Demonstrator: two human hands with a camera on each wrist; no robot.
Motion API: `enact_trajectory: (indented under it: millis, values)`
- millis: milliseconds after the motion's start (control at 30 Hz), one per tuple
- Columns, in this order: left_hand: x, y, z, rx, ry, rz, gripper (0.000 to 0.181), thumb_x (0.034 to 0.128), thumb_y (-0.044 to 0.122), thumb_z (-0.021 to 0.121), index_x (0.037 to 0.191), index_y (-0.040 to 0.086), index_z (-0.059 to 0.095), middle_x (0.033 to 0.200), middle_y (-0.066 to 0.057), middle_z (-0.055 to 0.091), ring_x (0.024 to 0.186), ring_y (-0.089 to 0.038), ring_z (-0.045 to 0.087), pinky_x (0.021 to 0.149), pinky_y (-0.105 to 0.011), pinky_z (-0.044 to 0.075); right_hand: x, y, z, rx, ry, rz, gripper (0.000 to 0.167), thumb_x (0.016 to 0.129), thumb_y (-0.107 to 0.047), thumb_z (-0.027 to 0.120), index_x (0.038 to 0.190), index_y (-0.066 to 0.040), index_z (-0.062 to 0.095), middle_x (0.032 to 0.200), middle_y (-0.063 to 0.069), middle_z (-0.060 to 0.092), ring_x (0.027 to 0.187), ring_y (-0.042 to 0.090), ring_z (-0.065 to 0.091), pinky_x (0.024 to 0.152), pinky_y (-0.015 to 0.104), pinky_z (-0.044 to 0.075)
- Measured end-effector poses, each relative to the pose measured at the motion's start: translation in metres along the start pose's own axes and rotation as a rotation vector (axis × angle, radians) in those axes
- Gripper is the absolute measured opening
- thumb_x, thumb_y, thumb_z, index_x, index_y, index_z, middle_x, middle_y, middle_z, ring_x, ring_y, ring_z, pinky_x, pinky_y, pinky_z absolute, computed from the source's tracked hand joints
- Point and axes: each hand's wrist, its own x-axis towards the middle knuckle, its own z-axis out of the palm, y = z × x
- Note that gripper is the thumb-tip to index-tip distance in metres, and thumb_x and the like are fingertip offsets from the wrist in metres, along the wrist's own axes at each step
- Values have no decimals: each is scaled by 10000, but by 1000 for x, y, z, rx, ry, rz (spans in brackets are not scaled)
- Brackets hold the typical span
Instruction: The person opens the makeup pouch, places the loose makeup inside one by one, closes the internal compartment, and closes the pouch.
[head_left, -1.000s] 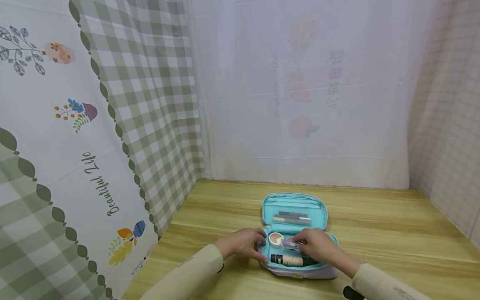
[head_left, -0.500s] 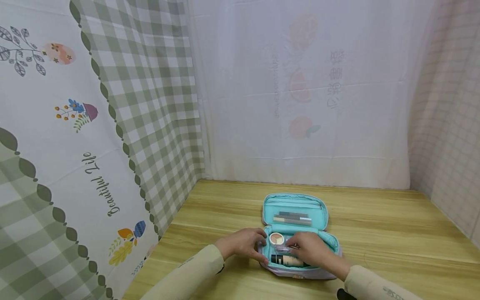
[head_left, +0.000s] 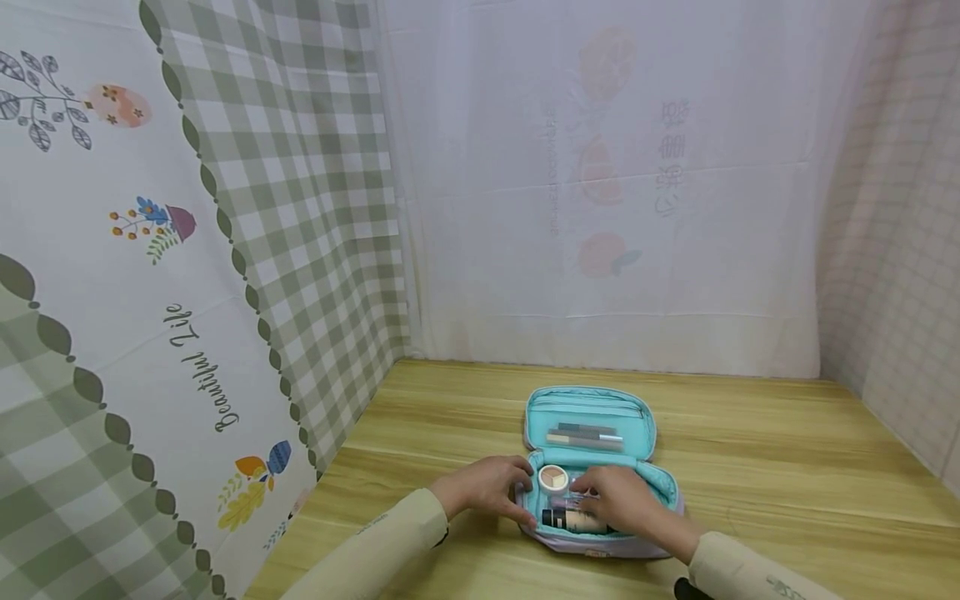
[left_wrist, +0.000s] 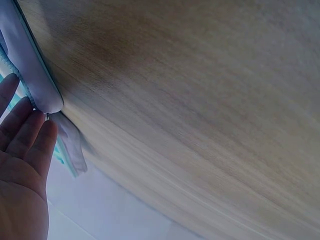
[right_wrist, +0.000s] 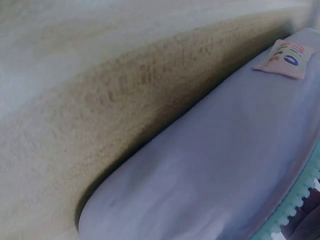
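Note:
In the head view, a lilac pouch [head_left: 630, 546] with a turquoise lining lies unfolded on the table. My left hand [head_left: 486, 487] touches its left side, and the left wrist view shows that hand's [left_wrist: 22, 160] fingers fairly straight against the fabric [left_wrist: 32, 65]. Inside the pouch, my right hand [head_left: 626, 500] has its fingertips at a small clear, pinkish item [head_left: 564, 502], partly hidden by the fingers. A round palette [head_left: 553, 478] sits behind that item, and a black-capped beige tube [head_left: 573, 521] lies in front. The right wrist view shows mostly the pouch's outer side [right_wrist: 200, 150].
Several slim sticks [head_left: 585, 437] lie in the pouch's raised lid section. A wooden table [head_left: 750, 450] surrounds the pouch, with a checked cloth [head_left: 315, 167] hanging at the left and a pale curtain [head_left: 487, 250] behind. A small label [right_wrist: 287, 59] is on the pouch's outer side.
My right hand has moved left inside the pouch with the clear item, which now lies lower, between palette and tube. My left hand has stayed at the pouch's left side.

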Motion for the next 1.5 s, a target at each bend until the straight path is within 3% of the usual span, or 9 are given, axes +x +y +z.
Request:
enact_trajectory:
  millis: [400, 667, 800, 1000, 1100, 1333, 1500]
  values:
    - [1, -3, -2, 35, 11, -10, 547, 821, 608, 718, 1103, 140, 737, 1283, 14, 601, 1127, -80, 573, 976, -237, 450, -7, 11, -17, 49, 60, 61, 149, 874, -107, 737, 1014, -98, 787, 922, -15, 730, 767, 63, 630, 620, 285, 508]
    - [0, -17, -6, 92, 63, -31, 407, 910, 500, 678, 1060, 127, 746, 1189, 4, 640, 1058, -92, 602, 936, -246, 478, -10, 34, -37, 38, 83, 214, 181, 880, -104, 732, 1057, -81, 763, 994, 21, 716, 818, 145, 650, 666, 350, 540]
    - [1, -28, -10, 85, 80, -93, 403, 933, 454, 670, 1106, 96, 736, 1212, -30, 644, 1101, -144, 610, 956, -285, 479, -13, 50, -48, 33, 98, 280, 227, 894, -115, 717, 1102, -26, 742, 1040, 90, 711, 856, 202, 661, 702, 401, 556]
    - [7, -43, -16, -42, 117, -264, 428, 945, 441, 659, 1185, 89, 700, 1251, -42, 637, 1148, -198, 604, 977, -342, 477, -19, 84, -59, 33, 146, 326, 297, 923, -120, 674, 1142, 80, 687, 1044, 200, 701, 888, 331, 678, 720, 474, 557]
    - [12, -49, -20, -80, 152, -308, 460, 954, 428, 652, 1235, 64, 671, 1267, -77, 631, 1176, -230, 590, 987, -370, 471, -19, 98, -62, 25, 168, 377, 335, 959, -156, 633, 1165, 107, 662, 1056, 240, 690, 937, 404, 661, 757, 520, 543]
    - [34, -49, -23, -142, 222, -468, 531, 960, 433, 641, 1314, 39, 615, 1292, -105, 624, 1200, -259, 578, 998, -399, 467, -12, 111, -68, 49, 142, 478, 427, 1001, -190, 565, 1223, 175, 582, 1177, 343, 610, 1068, 512, 581, 847, 587, 498]
    - [51, -44, -23, -305, 245, -517, 576, 981, 418, 606, 1400, 29, 536, 1343, -132, 595, 1233, -288, 559, 998, -433, 466, -6, 115, -66, 68, 105, 486, 493, 1007, -208, 554, 1250, 220, 517, 1175, 383, 580, 1072, 532, 563, 853, 589, 493]
